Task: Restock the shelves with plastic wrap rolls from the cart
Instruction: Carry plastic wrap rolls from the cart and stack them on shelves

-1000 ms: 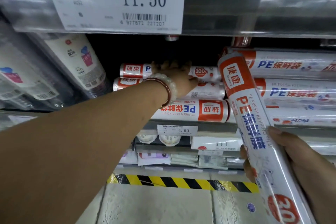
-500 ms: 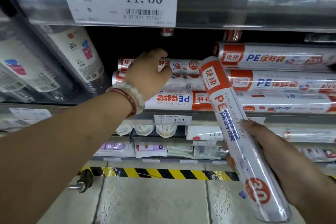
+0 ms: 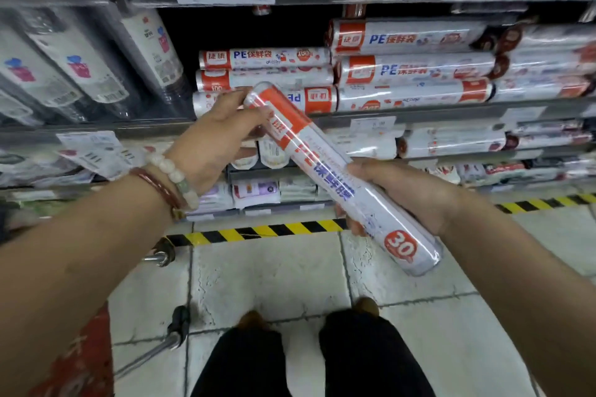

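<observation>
A long white and orange plastic wrap roll [image 3: 325,167] slants across the middle of the head view, its orange end up and to the left. My right hand [image 3: 403,193] grips it around the middle from the right. My left hand [image 3: 219,138], with bead bracelets on the wrist, holds the upper orange end. Behind the roll, more rolls of the same brand [image 3: 267,74] lie stacked three high on the middle shelf [image 3: 419,113], with longer ones [image 3: 412,64] to their right.
A dark gap opens above the short stack of rolls. Clear sleeves of cups [image 3: 151,51] lean on the shelf at left. Lower shelves hold small packaged goods. A yellow and black floor stripe [image 3: 258,230] runs below; part of a cart's metal frame [image 3: 167,332] shows at lower left.
My left hand has come back from the stacked rolls on the shelf and taken the roll's upper end. The roll has dropped lower and tilted flatter, and the view has tipped down toward the floor.
</observation>
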